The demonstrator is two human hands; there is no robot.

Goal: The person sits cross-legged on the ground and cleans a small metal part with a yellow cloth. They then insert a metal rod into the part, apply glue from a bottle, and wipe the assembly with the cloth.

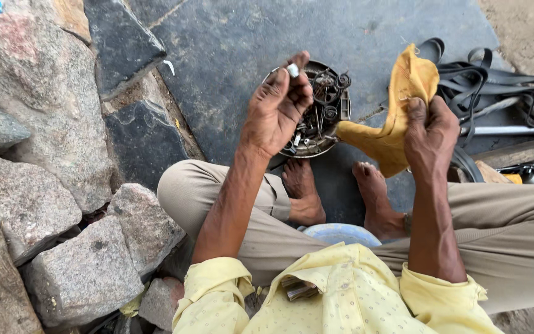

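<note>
Rocks (44,185) at left; left hand (277,105) raised, fingers curled, pinching a small white piece (293,70), possibly a valve cap, above a round tray (343,111) of metal parts on the stone floor (230,49); right hand (429,133) fisted on a yellow cloth (403,93); black straps (502,86) at right.

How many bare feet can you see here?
2. The left foot rests on the dark stone floor just below the round tray of metal parts; the right foot is beside it, under the yellow cloth. Neither is hidden.
</note>
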